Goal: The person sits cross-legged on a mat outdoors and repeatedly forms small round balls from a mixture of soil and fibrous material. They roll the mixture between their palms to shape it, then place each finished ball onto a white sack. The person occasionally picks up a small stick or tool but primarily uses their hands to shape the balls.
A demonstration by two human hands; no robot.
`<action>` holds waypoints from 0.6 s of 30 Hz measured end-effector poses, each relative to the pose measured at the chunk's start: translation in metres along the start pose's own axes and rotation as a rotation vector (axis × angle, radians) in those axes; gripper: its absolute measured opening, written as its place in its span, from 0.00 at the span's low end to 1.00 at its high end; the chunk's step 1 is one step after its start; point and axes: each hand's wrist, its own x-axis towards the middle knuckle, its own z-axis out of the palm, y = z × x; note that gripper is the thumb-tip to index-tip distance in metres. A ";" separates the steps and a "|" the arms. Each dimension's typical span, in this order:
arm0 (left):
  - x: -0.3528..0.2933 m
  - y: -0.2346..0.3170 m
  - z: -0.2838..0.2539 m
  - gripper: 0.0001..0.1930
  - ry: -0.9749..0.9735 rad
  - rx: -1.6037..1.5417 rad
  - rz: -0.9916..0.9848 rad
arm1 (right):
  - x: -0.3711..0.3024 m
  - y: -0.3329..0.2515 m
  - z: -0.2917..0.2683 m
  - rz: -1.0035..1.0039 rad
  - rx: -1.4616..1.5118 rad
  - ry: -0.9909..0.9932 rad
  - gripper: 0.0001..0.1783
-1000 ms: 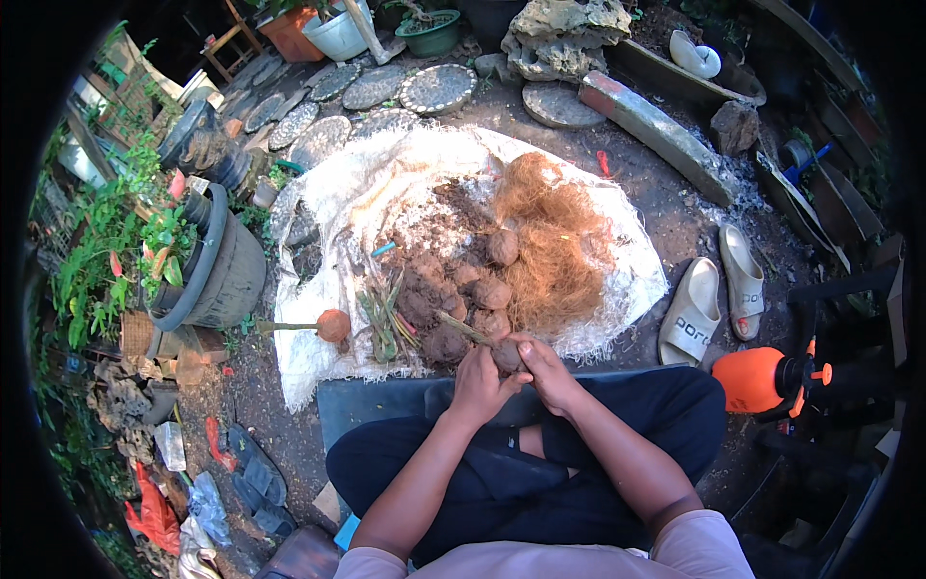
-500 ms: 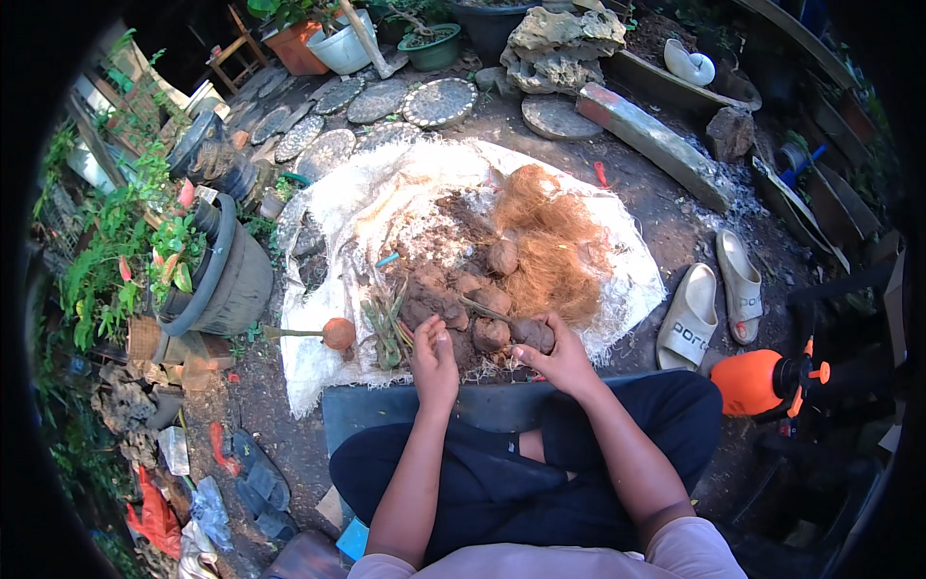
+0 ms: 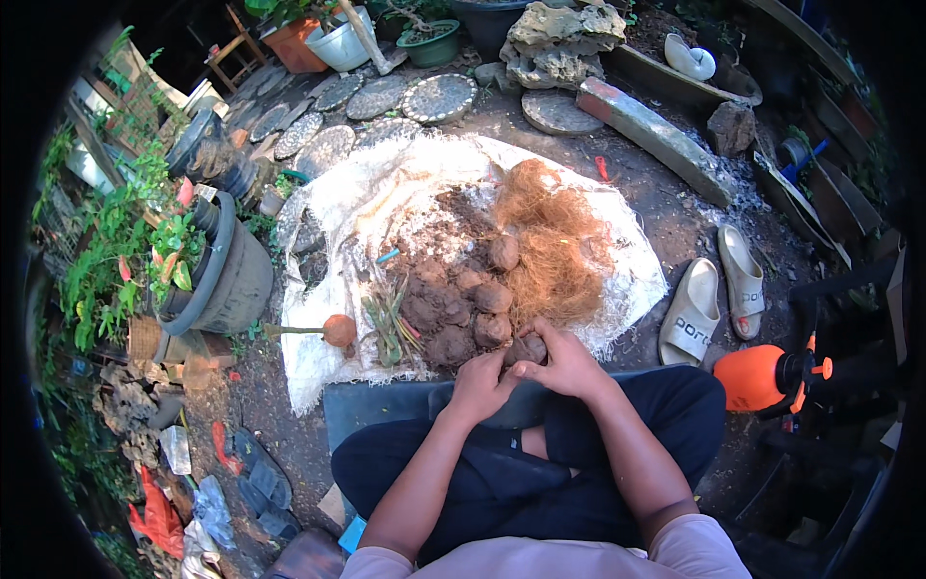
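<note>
A dark, moist soil ball (image 3: 526,350) is gripped between my two hands at the near edge of the spread white sack (image 3: 632,275). My left hand (image 3: 480,388) closes on its left side, fingers bent against it. My right hand (image 3: 567,365) wraps its right side, the thumb across the near face. Just beyond lie several other soil balls, one (image 3: 492,330) close to my fingers, beside a heap of dark soil (image 3: 429,301). Brown coconut fibre (image 3: 555,275) spreads behind on the right. Green plant cuttings (image 3: 384,330) lie left of the soil.
A fibre-wrapped ball (image 3: 340,330) with a green stem rests on the sack's left edge. An orange spray bottle (image 3: 749,378) and pale slippers (image 3: 691,314) are at the right. A large potted plant (image 3: 227,275) stands left; round stepping stones (image 3: 439,99) lie behind.
My left hand has come down and right from over the soil heap to meet the ball. My right hand has drawn the ball slightly nearer; the stem seen on it earlier is now mostly hidden.
</note>
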 end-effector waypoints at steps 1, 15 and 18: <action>-0.001 0.000 0.001 0.24 -0.042 -0.015 -0.050 | -0.001 -0.001 -0.001 -0.029 -0.043 -0.018 0.31; -0.003 0.004 0.000 0.27 -0.168 -0.415 -0.261 | -0.010 0.004 0.015 -0.113 -0.041 0.106 0.18; -0.001 0.007 -0.001 0.26 -0.164 -0.488 -0.289 | -0.011 0.003 0.018 -0.147 -0.022 0.130 0.19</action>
